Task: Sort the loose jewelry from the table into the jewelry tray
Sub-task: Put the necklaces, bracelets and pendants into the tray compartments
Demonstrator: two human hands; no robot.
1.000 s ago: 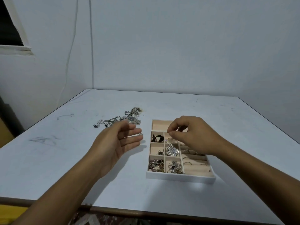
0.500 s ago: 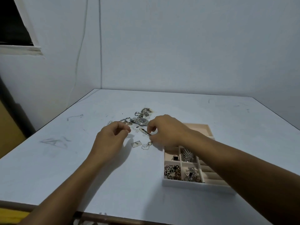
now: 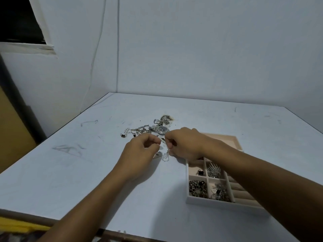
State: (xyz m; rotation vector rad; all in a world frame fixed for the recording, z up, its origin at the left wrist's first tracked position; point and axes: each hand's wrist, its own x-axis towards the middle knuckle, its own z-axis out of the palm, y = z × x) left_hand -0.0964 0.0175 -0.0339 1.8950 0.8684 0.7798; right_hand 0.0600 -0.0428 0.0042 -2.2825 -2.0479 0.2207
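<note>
Loose jewelry [image 3: 148,130] partly behind right hand [image 3: 185,144], its fingers [image 3: 169,143] pinching a small chain [image 3: 165,156]; left hand [image 3: 139,154] fingers curled, hold unclear.

No text, label, brand, number or sign can be read anywhere. The watch [image 3: 162,129] has a dark dial, but it is too small and blurred to show any figures or a maker's name.
</note>
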